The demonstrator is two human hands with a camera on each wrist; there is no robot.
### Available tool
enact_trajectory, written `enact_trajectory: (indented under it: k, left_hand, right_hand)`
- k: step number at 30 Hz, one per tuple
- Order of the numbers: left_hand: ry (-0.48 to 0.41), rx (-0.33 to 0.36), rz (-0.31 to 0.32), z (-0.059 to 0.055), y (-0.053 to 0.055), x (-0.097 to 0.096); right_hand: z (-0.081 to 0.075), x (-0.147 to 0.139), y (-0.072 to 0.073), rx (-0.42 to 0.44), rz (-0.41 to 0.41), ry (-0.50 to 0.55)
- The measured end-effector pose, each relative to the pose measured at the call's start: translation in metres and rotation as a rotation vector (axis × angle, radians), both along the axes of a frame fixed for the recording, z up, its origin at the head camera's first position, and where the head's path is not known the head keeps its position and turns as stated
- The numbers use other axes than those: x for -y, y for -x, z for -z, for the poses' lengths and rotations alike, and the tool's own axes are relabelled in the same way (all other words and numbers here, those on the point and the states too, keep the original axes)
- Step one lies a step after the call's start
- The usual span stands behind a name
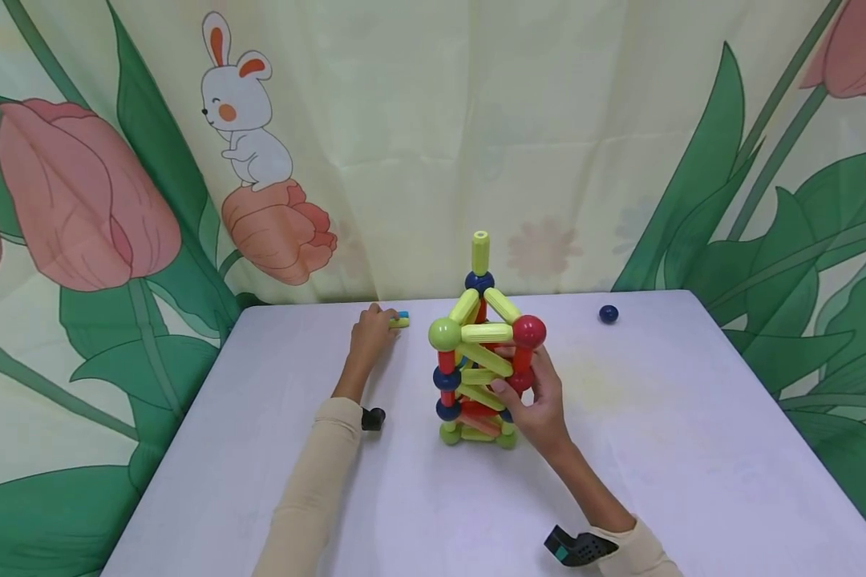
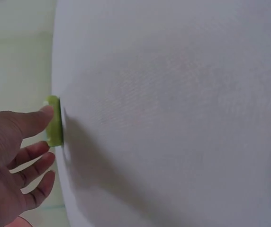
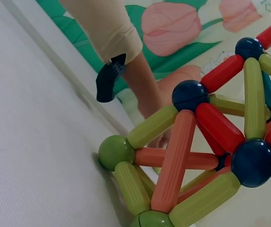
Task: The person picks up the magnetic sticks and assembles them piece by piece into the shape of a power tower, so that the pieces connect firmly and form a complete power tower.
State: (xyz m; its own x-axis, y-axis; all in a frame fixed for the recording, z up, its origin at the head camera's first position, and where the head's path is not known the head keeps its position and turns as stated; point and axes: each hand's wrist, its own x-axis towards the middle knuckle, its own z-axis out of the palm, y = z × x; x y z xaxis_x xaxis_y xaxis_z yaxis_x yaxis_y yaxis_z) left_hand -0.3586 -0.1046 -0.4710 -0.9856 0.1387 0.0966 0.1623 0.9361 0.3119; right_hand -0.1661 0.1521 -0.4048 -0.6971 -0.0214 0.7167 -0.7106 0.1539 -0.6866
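Note:
A tower of magnetic rods and balls (image 1: 482,332) stands on the table, with a yellow-green rod (image 1: 480,253) upright at its top. My right hand (image 1: 546,405) grips its right side near the red balls, thumb in front and fingers partly hidden behind. In the right wrist view, the lower tower's blue ball (image 3: 253,162) and orange rod (image 3: 174,161) show close up. At the table's far edge, my left hand (image 1: 372,332) pinches a yellow-green rod (image 2: 55,121); its index finger is mostly hidden. A blue rod (image 1: 403,314) lies just behind that rod.
A lone dark blue ball (image 1: 609,314) rests near the far right of the white table (image 1: 664,449). Behind the table hangs a curtain (image 1: 404,144) printed with tulips and a rabbit. Each wrist carries a small black camera (image 1: 581,546).

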Motion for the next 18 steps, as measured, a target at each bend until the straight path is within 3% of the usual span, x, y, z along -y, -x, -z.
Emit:
enact_trajectory:
  k: [6,12,15,18]
  left_hand:
    - [0.026,-0.015,0.001,0.003,-0.004,-0.002]
    - [0.004,0.044,0.031,0.0,-0.009,0.0]
    - [-0.145,0.054,0.074,-0.009,-0.012,0.001]
    - [-0.434,0.075,0.125,-0.03,-0.02,-0.001]
  right_hand:
    - [0.0,0.001,-0.001,0.0,0.003,-0.007]
    - [0.0,0.001,-0.001,0.001,0.001,-0.011]
    - [-0.001,0.001,-0.001,0.002,0.004,-0.006]
    - [-0.001,0.001,-0.001,0.004,0.004,-0.003]
